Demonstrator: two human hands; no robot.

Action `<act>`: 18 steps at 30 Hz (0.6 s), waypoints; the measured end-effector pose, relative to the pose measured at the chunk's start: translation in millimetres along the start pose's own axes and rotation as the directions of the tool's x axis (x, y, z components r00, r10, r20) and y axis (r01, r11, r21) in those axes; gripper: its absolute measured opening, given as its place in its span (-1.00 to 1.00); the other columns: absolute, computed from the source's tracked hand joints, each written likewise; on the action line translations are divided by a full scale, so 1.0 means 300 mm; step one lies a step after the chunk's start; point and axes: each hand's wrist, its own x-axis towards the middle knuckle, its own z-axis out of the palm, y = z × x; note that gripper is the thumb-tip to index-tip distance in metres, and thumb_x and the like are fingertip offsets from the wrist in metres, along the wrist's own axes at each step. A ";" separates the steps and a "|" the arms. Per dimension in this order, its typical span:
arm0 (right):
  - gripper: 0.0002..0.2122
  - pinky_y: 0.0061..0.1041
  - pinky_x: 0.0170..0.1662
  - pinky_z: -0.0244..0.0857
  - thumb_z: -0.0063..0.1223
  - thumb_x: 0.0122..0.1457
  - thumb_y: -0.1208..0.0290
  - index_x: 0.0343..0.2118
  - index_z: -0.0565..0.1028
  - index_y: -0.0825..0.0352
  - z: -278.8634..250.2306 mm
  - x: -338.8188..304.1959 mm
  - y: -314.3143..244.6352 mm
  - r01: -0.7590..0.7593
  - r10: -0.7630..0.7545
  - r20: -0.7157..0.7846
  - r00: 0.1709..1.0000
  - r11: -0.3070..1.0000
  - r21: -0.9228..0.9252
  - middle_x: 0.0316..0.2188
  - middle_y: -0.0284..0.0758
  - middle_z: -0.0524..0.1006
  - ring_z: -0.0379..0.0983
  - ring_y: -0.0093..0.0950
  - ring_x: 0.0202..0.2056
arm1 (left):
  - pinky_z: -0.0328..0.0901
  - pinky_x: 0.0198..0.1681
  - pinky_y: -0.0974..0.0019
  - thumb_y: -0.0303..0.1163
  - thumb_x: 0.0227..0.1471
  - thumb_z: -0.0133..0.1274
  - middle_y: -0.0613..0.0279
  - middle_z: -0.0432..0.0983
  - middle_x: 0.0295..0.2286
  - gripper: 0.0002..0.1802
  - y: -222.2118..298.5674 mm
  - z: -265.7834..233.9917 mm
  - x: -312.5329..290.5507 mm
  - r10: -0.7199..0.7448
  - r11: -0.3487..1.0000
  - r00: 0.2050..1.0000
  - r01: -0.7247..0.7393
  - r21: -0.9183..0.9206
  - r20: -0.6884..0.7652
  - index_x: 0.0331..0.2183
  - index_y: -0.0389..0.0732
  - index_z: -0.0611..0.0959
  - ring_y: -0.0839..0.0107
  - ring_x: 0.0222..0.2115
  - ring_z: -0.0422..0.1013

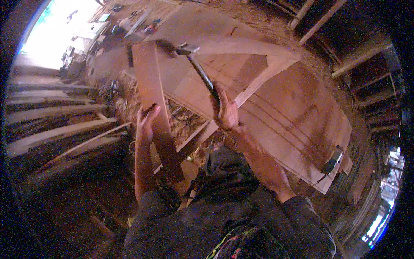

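Observation:
My left hand (148,120) grips the left edge of a long reddish-brown wooden board (148,80), its thumb lying on the board's face. The board slants from near my body up toward the far left. In my right hand (224,111) is a hammer (202,72), held by its dark handle. Its metal head (188,48) is raised to the right of the board's far end. Beyond and below the hammer runs an angled wooden frame (263,80) of joined pieces. How the board meets the frame at its far end is blurred.
A large plywood sheet (297,116) spreads under the frame to the right. A corded power tool (333,160) rests at its near right corner. Stacked timber (56,121) lies at left, with loose clutter (114,30) far left. Wooden beams (323,21) stand at the upper right.

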 end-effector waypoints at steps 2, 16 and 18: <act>-0.57 -0.19 -0.32 0.42 0.03 0.32 0.48 0.24 0.32 0.27 -0.063 -0.037 0.023 -0.114 0.115 -0.010 0.993 0.993 0.030 -0.27 0.00 0.56 0.57 -0.07 -0.36 | 0.56 -0.42 0.03 -0.28 0.10 0.20 0.04 0.55 -0.46 -0.60 -0.042 0.030 0.020 -0.008 0.997 1.000 0.010 -0.070 0.022 -0.14 -0.36 0.50 0.15 -0.54 0.56; -0.58 -0.21 -0.18 0.41 -0.10 0.43 0.24 0.23 0.26 0.37 -0.208 0.040 0.357 -0.335 0.337 -0.582 0.740 0.935 0.116 -0.22 -0.04 0.56 0.55 -0.15 -0.23 | 0.47 -0.35 0.15 -0.23 0.09 0.24 0.07 0.57 -0.33 -0.50 -0.066 -0.009 0.030 -0.064 0.998 0.995 0.063 -0.010 -0.074 -0.03 -0.31 0.52 0.21 -0.42 0.56; -0.59 -0.13 -0.15 0.40 -0.10 0.43 0.24 0.23 0.27 0.34 -0.271 0.049 0.387 -0.449 0.439 -0.518 0.734 0.886 0.116 -0.20 -0.03 0.57 0.56 -0.05 -0.19 | 0.48 -0.35 0.13 -0.23 0.09 0.23 0.06 0.57 -0.32 -0.53 -0.053 0.008 0.026 -0.117 0.992 0.991 0.113 -0.054 -0.069 -0.04 -0.29 0.52 0.20 -0.42 0.56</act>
